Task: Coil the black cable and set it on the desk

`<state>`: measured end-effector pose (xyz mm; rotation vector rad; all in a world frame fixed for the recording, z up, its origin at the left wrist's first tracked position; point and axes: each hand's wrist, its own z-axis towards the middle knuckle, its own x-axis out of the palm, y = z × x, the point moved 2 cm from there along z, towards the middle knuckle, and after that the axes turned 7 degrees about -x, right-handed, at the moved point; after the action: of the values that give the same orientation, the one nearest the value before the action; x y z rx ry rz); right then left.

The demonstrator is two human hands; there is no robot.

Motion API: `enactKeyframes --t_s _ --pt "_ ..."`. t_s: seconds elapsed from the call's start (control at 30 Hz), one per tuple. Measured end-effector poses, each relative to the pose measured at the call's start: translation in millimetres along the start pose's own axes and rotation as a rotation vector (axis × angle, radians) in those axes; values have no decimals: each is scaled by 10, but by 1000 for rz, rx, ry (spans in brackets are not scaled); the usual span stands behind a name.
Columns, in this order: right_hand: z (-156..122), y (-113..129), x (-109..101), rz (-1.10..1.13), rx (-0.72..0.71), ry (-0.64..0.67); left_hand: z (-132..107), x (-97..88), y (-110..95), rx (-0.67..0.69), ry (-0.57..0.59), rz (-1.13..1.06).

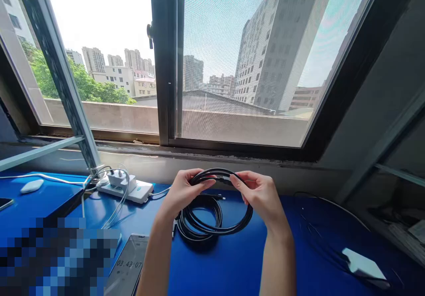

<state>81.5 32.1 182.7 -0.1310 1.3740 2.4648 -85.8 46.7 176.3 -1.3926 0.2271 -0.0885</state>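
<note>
A coiled black cable (244,220) is held up in front of me by both hands, its loops hanging above the blue table. My left hand (187,187) pinches the upper left of the coil between thumb and fingers. On the upper right, my right hand (257,189) closes on the same loops. Below and behind it, a second black cable coil (195,238) lies on the table, with a plug end (219,197) showing at its top. Part of this lower coil is hidden by the held one.
A phone (128,262) showing a timer lies left of my forearm. A white power strip (139,192) with plugs and wires stands by the wall under the window. At the right, a white box-like object (363,265) lies among thin dark wires. A white mouse (32,186) sits far left.
</note>
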Motion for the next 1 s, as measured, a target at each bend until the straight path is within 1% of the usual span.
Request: enactKeyframes --t_s 0.17,0.33,0.5,0.6,0.77,0.87,0.93,1.0 --pt "10 29 -2 31 74 30 54 14 62 -32 34 -27" --pt "4 -14 -15 38 123 59 74 4 120 -78 92 -50" --pt "-6 -8 -2 15 125 64 57 -20 136 -162 123 -53" --pt "-1 21 15 21 114 58 58 -23 131 -173 134 -63" --pt "11 34 41 107 109 33 67 -23 115 -181 140 -105" --pt "2 18 48 146 58 37 65 -20 108 -190 191 -161" --pt "-9 14 51 174 -31 41 64 -11 104 -193 233 -176" --pt "-23 24 54 173 -151 37 65 1 99 -184 257 -182"
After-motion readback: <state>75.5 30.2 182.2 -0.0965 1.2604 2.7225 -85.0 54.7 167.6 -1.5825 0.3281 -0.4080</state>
